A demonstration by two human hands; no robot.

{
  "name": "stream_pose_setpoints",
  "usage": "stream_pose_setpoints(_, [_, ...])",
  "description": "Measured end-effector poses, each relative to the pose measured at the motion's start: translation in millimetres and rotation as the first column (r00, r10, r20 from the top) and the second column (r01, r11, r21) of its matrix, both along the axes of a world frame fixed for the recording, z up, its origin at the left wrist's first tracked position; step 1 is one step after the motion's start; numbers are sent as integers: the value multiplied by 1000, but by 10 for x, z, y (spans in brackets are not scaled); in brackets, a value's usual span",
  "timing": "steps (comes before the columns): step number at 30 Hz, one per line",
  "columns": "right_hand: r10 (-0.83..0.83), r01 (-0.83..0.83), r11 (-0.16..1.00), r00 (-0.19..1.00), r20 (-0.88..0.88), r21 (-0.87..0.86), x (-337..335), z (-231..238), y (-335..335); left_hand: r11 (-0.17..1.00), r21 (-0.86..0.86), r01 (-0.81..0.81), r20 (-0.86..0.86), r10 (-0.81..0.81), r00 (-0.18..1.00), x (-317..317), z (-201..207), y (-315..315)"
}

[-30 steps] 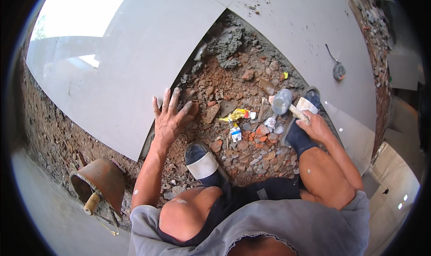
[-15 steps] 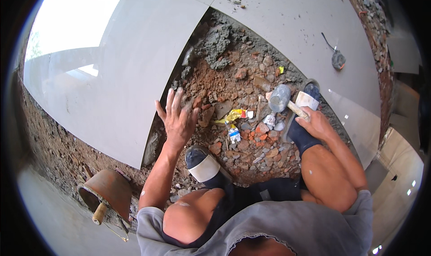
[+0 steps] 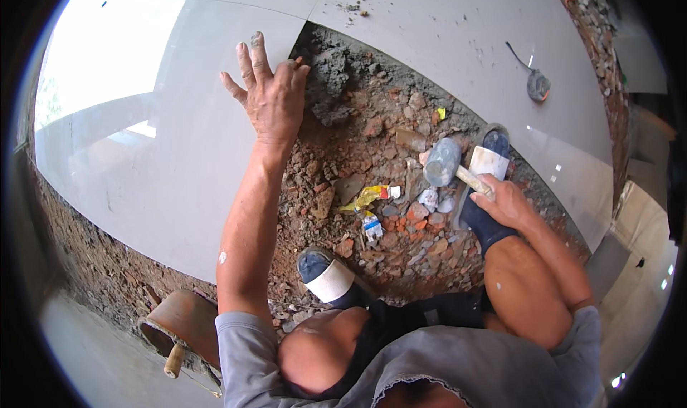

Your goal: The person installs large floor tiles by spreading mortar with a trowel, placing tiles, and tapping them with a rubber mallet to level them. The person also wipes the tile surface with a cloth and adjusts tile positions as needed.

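My left hand (image 3: 273,100) reaches forward with fingers spread at the inner edge of a large glossy grey floor tile (image 3: 164,200). Its thumb side is by a lump of wet grey mortar (image 3: 330,72). Down at the right, my right hand (image 3: 504,202) is wrapped round the short pale handle of a mallet (image 3: 442,162). The mallet's grey head rests low over the rubble bed (image 3: 379,150), beside my right foot. A second tile (image 3: 458,43) borders the bed on the far right side.
Crumpled yellow and white wrappers (image 3: 371,199) lie among broken bricks and stones. A small dark roundish tool with a thin stem (image 3: 537,86) sits on the right tile. A brownish bucket (image 3: 187,321) with a wooden-handled tool (image 3: 174,359) lies at lower left. My slippered feet flank the rubble.
My left hand has moved forward from the near part of the tile edge toward its far corner. My right hand keeps the mallet in nearly the same place.
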State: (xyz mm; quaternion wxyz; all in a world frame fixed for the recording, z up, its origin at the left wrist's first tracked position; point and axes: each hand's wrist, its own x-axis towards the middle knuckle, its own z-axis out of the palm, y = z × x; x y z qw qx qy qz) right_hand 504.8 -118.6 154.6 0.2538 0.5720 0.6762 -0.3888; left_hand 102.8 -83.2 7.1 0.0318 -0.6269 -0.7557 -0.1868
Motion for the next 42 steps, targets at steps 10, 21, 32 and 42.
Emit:
stream_pose_setpoints(10, [-22,22,1000,1000,-14,-2,-6,0,4,996,-93,-1,20,3,1000,91,-34,1])
stream_pose_setpoints(21, [-12,12,1000,1000,-7,-12,-11,-4,12,995,-98,-9,112,20,994,-91,18,108])
stream_pose_setpoints(32, [-169,176,981,982,-87,86,-192,222,86,988,-156,-18,116,36,993,-181,-15,175])
stream_pose_setpoints(42, [-150,642,765,108,-983,-47,-1536,756,1311,964,-255,79,-12,-85,996,-470,25,98])
